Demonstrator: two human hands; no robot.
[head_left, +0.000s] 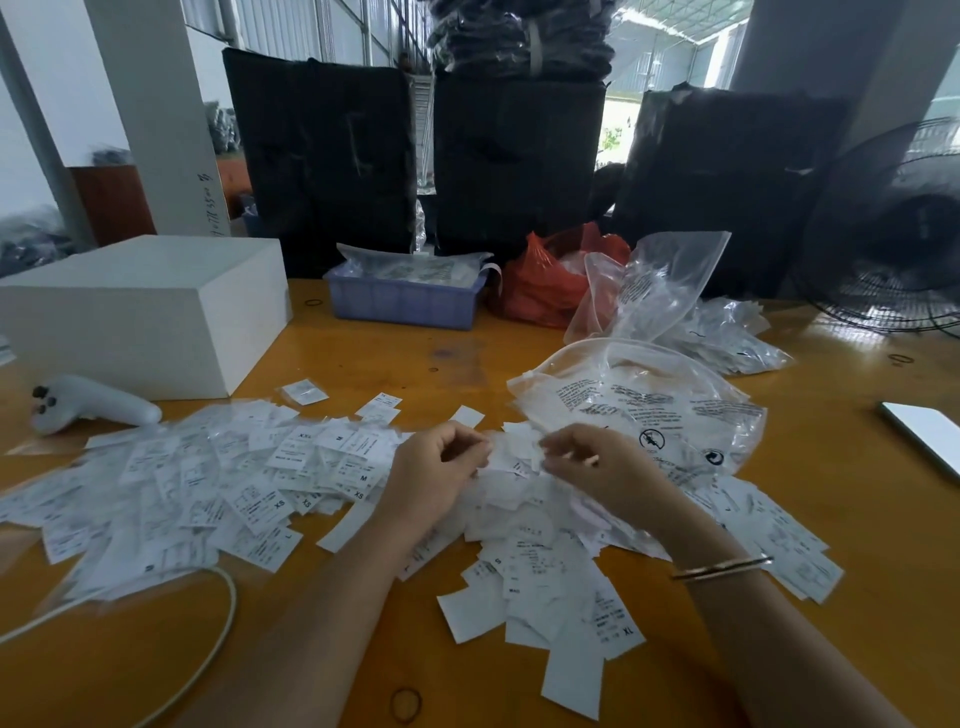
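Orange-brown and glossy, the worktop (363, 358) is covered across its near half by a wide heap of white size labels (234, 483) (XS, M, L and XL can be read on some). At the heap's middle the 2 hands are held close together. The left hand (436, 473) is seen with fingers curled toward the palm; whether a label is gripped cannot be told through the blur. The right hand (597, 470) is curled too, and labels are pinched at its fingertips. Just beyond it a printed clear bag (649, 405) is laid. Farther back a white box (145, 306), a blue tray (405, 304) and a red bag (540, 286) are set.
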